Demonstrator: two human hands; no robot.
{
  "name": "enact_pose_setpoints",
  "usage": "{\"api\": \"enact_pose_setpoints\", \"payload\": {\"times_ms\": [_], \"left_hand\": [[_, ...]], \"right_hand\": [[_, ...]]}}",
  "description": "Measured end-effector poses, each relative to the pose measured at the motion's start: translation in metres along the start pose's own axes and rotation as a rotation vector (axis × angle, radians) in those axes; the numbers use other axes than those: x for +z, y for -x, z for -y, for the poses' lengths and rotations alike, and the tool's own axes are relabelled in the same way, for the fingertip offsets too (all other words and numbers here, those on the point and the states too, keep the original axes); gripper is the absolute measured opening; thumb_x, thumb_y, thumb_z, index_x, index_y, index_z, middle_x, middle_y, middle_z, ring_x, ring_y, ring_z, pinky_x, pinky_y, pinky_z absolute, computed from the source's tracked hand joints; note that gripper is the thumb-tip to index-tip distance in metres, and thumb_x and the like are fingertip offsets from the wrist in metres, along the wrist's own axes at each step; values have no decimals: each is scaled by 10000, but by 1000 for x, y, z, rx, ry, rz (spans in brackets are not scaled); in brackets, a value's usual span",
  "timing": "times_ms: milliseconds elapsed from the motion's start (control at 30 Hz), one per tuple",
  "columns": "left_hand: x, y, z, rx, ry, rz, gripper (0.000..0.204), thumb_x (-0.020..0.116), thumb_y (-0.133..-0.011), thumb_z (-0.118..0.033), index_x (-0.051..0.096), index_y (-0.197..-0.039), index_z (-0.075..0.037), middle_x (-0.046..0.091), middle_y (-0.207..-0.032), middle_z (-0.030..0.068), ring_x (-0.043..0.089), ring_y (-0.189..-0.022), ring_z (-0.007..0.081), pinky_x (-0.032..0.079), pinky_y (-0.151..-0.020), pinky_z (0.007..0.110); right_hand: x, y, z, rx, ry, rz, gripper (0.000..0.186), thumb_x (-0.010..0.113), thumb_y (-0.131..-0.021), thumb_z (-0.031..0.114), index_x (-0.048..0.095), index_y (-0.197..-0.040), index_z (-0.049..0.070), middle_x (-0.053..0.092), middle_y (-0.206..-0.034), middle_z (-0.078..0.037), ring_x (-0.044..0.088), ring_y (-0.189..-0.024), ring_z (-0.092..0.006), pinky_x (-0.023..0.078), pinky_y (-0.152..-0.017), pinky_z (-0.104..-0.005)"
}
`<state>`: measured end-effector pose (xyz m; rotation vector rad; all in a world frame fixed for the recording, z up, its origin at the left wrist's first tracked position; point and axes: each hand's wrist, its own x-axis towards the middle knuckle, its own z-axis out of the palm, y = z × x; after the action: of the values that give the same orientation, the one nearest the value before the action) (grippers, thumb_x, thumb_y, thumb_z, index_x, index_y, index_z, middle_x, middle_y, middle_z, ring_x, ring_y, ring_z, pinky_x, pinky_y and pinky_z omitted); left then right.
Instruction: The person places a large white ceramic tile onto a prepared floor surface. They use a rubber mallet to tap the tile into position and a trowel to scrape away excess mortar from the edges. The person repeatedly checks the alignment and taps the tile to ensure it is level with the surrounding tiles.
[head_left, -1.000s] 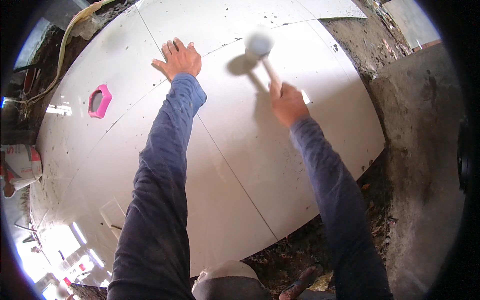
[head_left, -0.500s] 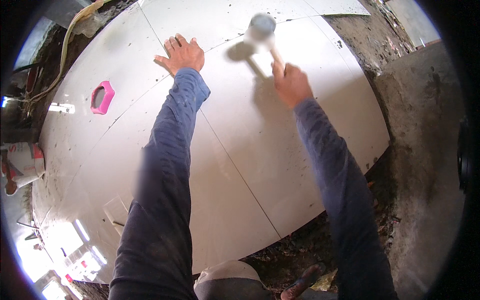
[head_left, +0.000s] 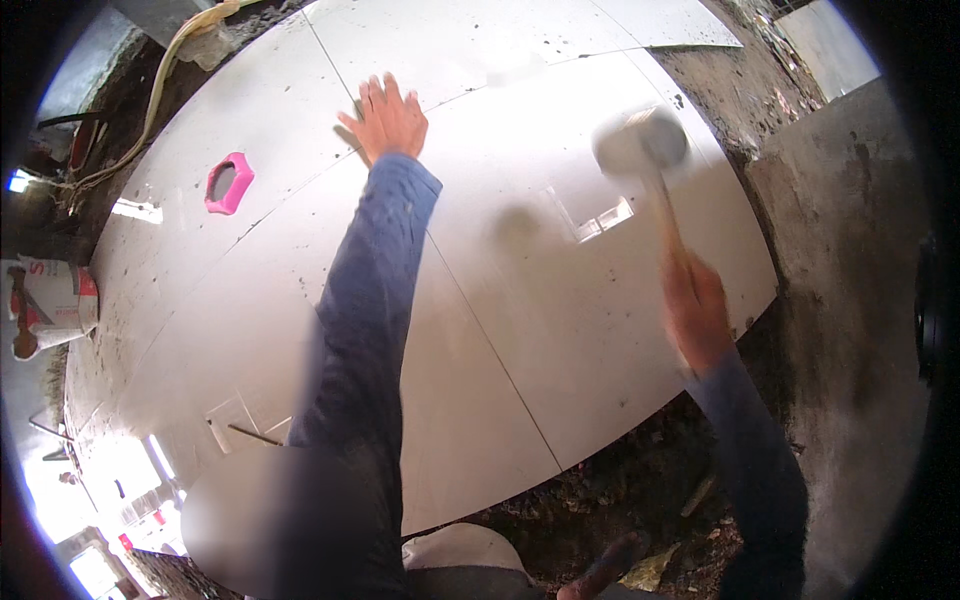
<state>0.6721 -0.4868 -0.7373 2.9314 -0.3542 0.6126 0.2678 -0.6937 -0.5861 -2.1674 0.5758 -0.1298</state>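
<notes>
Jutting forward from the right grip (head_left: 698, 308), the mallet (head_left: 648, 150) hovers above tiles (head_left: 560, 340).

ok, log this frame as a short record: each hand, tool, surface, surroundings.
left_hand: left hand palm down on pale tiles, fingers spread, by a seam
right_hand: right hand gripping mallet by its handle
tool_state: head blurred, raised off the tiles
surface: glossy, specked, thin dark seams
on_tiles_left: pink-rimmed six-sided object
far_left: white-and-red container, kind unclear
</notes>
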Motion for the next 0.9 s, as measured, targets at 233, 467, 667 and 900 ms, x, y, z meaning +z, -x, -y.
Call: {"api": "enact_pose_setpoints", "payload": {"times_ms": [233,467,667,900], "left_hand": [[-56,83,45,54,41,261,535,387,-1047,-427,456,-1510,-168,413,-1591,9,297,-1508,209,131,-1187,682],[-58,73,52,125,-124,226,506,387,-1049,-401,488,-1487,-168,450,-1567,-11,319,-1497,208,146,-1188,670],[-78,81,68,-18,-26,249,493,439,-1027,-375,511,-1464,-158,480,-1541,24,372,-1469,215,187,-1178,678],[-81,120,44,213,10,238,544,406,-1039,-447,494,-1477,-137,410,-1591,37,313,-1500,206,201,-1161,684]], "right_hand": [[-136,245,-87,762,275,199,301,530,-1031,296,549,-986,-1,517,-792,-116,517,-698,-230,433,-627,-421],[-146,315,-137,570,521,195,240,515,-1051,300,544,-1008,66,456,-727,-52,481,-618,-166,437,-576,-393],[-130,316,-157,724,182,10,225,499,-1059,313,525,-949,118,417,-655,37,433,-552,-74,376,-474,-287],[-119,271,-139,606,92,193,251,544,-1032,332,517,-900,121,426,-654,56,404,-521,-65,344,-445,-269]]}}
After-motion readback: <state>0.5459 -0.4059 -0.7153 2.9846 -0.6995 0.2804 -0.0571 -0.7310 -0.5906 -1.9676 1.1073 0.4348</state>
